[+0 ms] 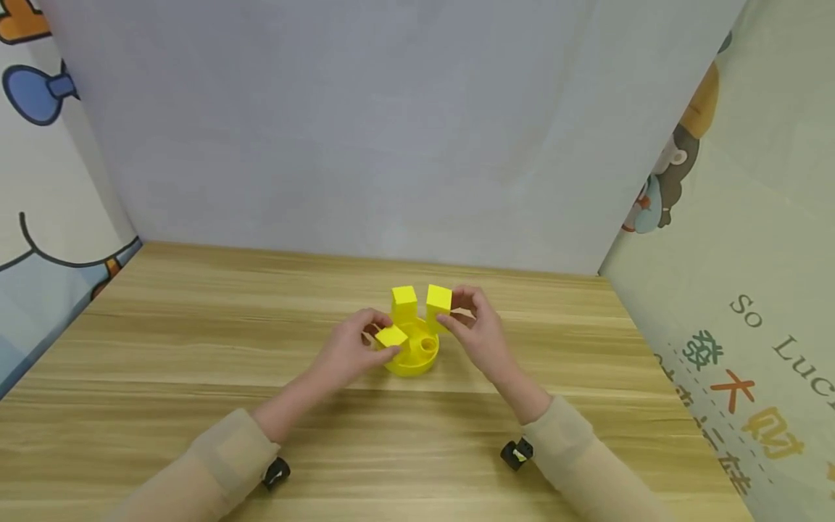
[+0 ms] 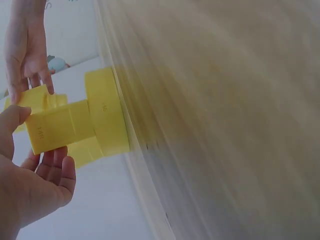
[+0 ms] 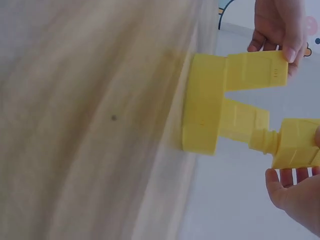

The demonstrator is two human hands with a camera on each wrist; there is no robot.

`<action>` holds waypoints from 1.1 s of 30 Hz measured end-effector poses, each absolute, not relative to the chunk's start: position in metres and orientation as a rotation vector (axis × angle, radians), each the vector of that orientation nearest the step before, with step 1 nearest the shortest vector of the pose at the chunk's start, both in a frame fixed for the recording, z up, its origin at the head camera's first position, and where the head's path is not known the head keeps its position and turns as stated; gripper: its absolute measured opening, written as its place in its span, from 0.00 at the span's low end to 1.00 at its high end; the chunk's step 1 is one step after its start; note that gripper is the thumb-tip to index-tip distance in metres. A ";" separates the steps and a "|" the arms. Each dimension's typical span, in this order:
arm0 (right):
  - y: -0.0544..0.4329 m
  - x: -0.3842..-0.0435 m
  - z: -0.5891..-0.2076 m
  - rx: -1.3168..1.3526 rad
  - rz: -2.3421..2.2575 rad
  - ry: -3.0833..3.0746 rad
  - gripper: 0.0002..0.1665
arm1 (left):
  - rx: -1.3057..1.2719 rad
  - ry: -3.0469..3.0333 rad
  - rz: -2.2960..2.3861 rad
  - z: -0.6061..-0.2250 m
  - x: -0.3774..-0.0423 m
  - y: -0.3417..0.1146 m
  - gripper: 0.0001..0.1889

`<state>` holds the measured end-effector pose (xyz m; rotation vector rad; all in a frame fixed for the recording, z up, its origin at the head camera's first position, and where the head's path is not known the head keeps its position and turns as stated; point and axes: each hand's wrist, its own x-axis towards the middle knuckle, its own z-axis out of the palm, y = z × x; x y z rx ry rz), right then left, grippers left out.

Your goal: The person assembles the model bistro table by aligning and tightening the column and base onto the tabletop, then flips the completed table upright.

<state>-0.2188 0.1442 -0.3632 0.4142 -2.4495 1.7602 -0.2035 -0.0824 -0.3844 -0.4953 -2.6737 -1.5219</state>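
Note:
A round yellow base (image 1: 411, 368) stands on the wooden table, with a round hole (image 1: 428, 345) showing at its right side. My left hand (image 1: 346, 344) pinches a yellow block (image 1: 391, 336) between thumb and fingers; in the right wrist view that block (image 3: 257, 70) meets the base. A second yellow block (image 1: 404, 301) rises from the base's far side, untouched. My right hand (image 1: 481, 333) holds a third yellow block (image 1: 438, 299), whose ridged, screw-like neck (image 3: 263, 141) shows in the right wrist view. That neck points toward the base, apart from it.
The wood-grain table (image 1: 196, 348) reaches back to a plain pale wall sheet (image 1: 365, 145). Printed cartoon sheets flank it, one at left (image 1: 59, 181) and one with lettering at right (image 1: 750, 254). Small black devices (image 1: 277, 473) sit at both sleeve cuffs.

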 end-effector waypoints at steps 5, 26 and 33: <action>0.140 -0.216 -0.370 0.364 1.765 -2.516 0.23 | -0.575 -2.654 -1.558 -0.383 -0.207 -0.090 0.19; 0.136 -0.211 -0.379 0.352 1.522 -2.731 0.25 | -0.601 -2.743 -1.611 -0.387 -0.229 -0.106 0.19; 0.131 -0.212 -0.376 0.397 1.369 -2.793 0.26 | -0.599 -2.755 -1.600 -0.387 -0.230 -0.106 0.19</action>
